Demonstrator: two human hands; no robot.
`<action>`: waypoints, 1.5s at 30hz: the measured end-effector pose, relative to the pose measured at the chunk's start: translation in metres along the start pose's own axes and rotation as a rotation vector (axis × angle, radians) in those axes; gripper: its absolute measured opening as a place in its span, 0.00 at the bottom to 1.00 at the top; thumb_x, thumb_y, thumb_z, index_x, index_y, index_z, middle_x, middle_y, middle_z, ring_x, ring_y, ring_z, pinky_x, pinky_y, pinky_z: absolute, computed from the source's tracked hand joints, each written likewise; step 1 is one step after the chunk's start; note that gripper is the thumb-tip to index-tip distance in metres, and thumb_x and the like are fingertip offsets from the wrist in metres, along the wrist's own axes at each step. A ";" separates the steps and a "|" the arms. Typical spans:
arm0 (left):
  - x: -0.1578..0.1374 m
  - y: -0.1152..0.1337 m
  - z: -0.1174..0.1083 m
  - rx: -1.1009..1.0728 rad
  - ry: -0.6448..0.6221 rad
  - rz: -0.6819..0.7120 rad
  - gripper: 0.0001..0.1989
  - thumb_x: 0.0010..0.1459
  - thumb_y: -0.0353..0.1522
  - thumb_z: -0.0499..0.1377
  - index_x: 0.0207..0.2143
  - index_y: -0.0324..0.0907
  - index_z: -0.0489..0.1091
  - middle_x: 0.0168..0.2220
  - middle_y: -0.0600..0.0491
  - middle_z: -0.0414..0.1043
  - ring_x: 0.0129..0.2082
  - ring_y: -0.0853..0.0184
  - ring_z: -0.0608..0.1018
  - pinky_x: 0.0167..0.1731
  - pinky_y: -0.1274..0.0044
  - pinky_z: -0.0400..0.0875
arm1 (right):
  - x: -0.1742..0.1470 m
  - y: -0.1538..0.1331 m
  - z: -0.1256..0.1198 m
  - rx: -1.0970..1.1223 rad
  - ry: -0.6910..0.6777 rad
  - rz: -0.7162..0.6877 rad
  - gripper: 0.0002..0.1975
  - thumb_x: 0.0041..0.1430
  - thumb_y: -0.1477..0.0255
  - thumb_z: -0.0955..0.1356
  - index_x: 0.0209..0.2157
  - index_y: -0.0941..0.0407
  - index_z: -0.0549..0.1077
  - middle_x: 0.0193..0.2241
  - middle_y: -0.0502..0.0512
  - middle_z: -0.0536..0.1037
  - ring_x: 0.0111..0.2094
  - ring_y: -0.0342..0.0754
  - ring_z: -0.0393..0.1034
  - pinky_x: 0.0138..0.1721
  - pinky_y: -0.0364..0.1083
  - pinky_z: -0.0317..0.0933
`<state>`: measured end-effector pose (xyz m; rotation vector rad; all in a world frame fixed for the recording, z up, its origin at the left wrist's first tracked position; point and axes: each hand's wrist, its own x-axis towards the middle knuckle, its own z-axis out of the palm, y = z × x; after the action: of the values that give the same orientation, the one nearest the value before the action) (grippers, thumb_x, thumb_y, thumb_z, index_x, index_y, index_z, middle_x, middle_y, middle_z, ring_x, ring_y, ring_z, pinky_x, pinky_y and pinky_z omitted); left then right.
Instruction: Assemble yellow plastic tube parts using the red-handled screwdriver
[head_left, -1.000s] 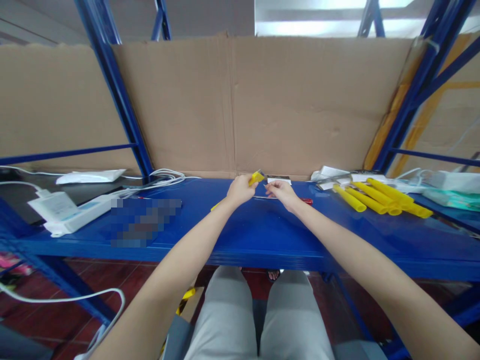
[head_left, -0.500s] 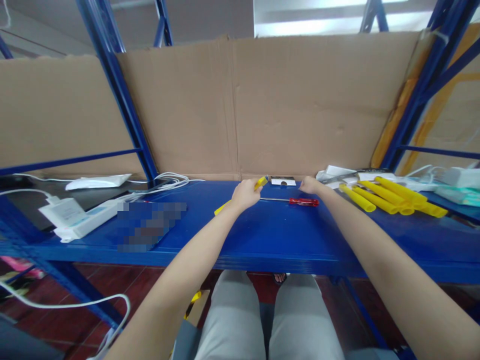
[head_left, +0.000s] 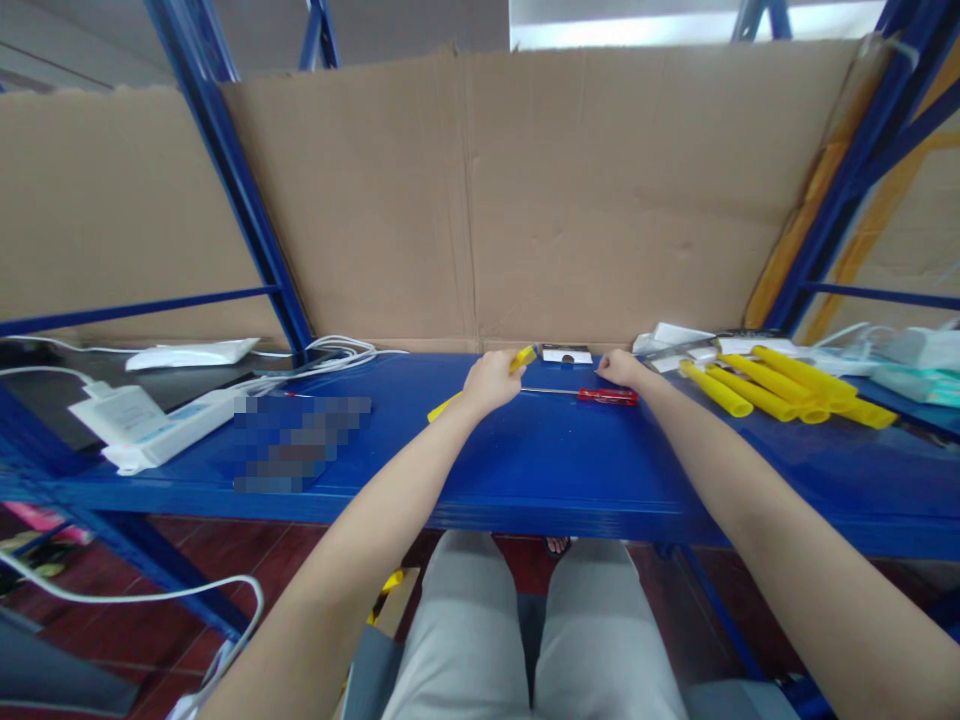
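My left hand (head_left: 491, 385) is wrapped round a yellow tube (head_left: 523, 358), which sticks out on both sides of the fist. Beyond that hand, a small white and black box (head_left: 566, 354) stands against the cardboard. Right of the box, my right hand (head_left: 621, 368) is closed, its fingertips pinched low above the blue shelf. Whatever it holds, if anything, is too small to make out. Between the hands lies a screwdriver (head_left: 607, 397) with a red handle, its shaft pointing at my left hand.
Several yellow tubes (head_left: 765, 385) lie in a pile on the right, with white papers (head_left: 675, 340) behind them. A white power strip (head_left: 180, 428) with cables sits on the left. Tall cardboard (head_left: 600, 200) backs the blue shelf (head_left: 540, 470), between blue posts (head_left: 225, 180).
The view has tilted down slightly. Both hands keep nearly the same places, the left one still round the yellow tube.
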<state>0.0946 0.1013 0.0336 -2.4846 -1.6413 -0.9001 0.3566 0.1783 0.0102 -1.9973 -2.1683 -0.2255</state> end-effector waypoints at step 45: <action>0.001 -0.002 -0.001 0.025 -0.007 -0.022 0.14 0.58 0.31 0.53 0.44 0.38 0.72 0.40 0.44 0.75 0.41 0.59 0.76 0.37 0.74 0.67 | 0.004 -0.018 -0.003 0.092 -0.008 -0.133 0.16 0.53 0.81 0.64 0.39 0.60 0.79 0.39 0.58 0.80 0.41 0.48 0.74 0.44 0.39 0.62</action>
<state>0.0930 0.1028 0.0350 -2.4615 -1.6749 -0.8683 0.3380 0.1798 0.0144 -1.8104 -2.2754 -0.1333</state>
